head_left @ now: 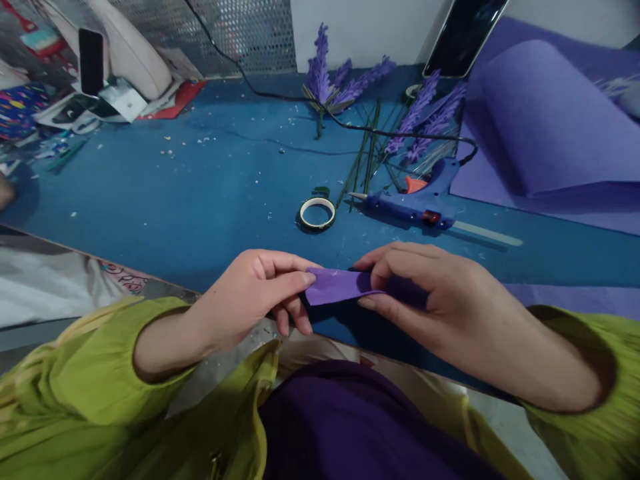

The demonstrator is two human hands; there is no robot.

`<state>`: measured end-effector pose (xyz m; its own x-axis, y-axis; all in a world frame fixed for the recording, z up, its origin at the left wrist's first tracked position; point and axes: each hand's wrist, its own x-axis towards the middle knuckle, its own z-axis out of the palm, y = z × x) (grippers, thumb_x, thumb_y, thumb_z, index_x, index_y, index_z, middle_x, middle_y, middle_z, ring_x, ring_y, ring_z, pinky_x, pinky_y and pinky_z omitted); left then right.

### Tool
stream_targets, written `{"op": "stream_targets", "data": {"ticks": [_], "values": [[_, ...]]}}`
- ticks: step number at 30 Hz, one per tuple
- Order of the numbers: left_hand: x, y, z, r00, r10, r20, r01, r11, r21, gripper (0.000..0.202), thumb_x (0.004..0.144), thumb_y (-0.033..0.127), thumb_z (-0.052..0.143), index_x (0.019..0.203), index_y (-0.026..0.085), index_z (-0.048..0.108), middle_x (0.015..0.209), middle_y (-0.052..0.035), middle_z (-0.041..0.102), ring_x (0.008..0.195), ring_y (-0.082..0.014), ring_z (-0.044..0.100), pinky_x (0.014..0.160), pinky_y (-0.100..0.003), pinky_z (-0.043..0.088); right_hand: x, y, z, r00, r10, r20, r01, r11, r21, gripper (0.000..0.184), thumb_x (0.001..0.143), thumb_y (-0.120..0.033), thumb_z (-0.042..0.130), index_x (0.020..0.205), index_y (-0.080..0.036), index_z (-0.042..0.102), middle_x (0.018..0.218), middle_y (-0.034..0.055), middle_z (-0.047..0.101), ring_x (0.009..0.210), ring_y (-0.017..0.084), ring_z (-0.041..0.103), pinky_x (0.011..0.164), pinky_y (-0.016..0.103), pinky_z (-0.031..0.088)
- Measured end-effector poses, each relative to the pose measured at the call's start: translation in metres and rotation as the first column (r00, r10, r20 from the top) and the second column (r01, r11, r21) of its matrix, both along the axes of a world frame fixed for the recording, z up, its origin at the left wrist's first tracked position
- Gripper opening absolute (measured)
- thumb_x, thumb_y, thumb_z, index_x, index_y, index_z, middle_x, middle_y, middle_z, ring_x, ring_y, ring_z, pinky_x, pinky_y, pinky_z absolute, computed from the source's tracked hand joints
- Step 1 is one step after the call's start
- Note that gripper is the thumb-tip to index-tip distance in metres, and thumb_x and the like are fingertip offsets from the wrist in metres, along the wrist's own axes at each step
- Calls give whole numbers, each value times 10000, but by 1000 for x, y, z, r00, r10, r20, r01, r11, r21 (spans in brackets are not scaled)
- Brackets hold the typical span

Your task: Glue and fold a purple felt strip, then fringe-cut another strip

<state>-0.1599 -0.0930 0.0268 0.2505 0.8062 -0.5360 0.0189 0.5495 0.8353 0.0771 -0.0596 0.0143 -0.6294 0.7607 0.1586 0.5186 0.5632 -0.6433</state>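
Note:
A short strip of purple craft sheet (pixel 336 285) is stretched between my two hands, just over the table's near edge. My left hand (pixel 267 287) pinches its left end, thumb on top. At the other end, my right hand (pixel 425 287) grips the strip between thumb and fingers, and the sheet curls slightly there. Beyond the strip lies a roll of dark green tape (pixel 317 213). A blue glue gun (pixel 410 205) rests on its side past my right hand, its nozzle pointing left and a glue stick out of its back.
Purple lavender-like flowers (pixel 325 80) and thin green stems (pixel 370 150) lie at the back. A black cord (pixel 280 97) crosses the blue table (pixel 200 180). Large purple sheets (pixel 545 127) cover the right side, near a leaning phone (pixel 465 37). Clutter and another phone (pixel 91 61) occupy the far left.

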Motion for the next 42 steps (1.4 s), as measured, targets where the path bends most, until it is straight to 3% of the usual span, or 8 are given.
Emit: {"op": "stream_targets", "data": {"ticks": [5,8,16,22,28,35,42], "values": [[-1,-7,-5,1000,-17,-22,20,992,127,273,922,228,621,1154,158,747,600,-28,730,524,-90,680,477,-107,507,-5,5,2,999,-45,30,50,976,-210,157,881,-367,592,805,-235,630,782,-8,681,711,162,601,648,306,424],[0,-9,-7,999,-26,-45,33,985,170,286,916,236,622,1160,157,748,610,-30,733,538,-98,683,496,-127,520,-7,4,1,994,-101,51,111,958,-263,186,873,-393,580,786,-234,623,695,-28,651,631,140,560,585,285,382],[4,-14,-4,995,-23,-98,50,957,286,294,927,285,586,1117,142,759,659,-40,741,595,-112,683,537,-162,521,-9,1,0,991,-131,34,135,974,-181,212,891,-378,581,756,-220,621,640,-39,615,582,111,524,542,273,345],[15,-12,-1,994,35,-105,-3,956,292,310,691,219,834,983,139,772,693,-4,743,565,-80,637,551,-148,510,-10,2,-3,994,-105,5,105,983,-150,184,881,-323,595,731,-219,626,669,-16,645,623,138,564,573,286,371],[20,-11,-2,966,110,-233,-35,952,304,104,793,176,710,874,136,761,629,7,716,517,-81,640,523,-151,506,-11,-3,-3,993,-119,-24,114,983,-142,164,870,-287,612,723,-216,632,678,-16,654,635,134,580,591,286,404],[18,-12,-3,961,94,-259,-11,952,304,118,829,165,684,904,139,770,562,18,694,499,-78,638,503,-137,490,-10,-3,-4,990,-133,-45,124,979,-164,187,852,-301,637,685,-224,602,733,-14,691,681,153,614,607,304,425],[18,-13,-5,962,83,-260,3,950,312,176,791,252,772,943,165,792,645,10,736,540,-110,683,526,-167,555,-8,-4,-8,995,-92,-43,90,995,-47,186,867,-285,642,692,-235,600,744,-13,698,703,174,620,637,326,456]]}}
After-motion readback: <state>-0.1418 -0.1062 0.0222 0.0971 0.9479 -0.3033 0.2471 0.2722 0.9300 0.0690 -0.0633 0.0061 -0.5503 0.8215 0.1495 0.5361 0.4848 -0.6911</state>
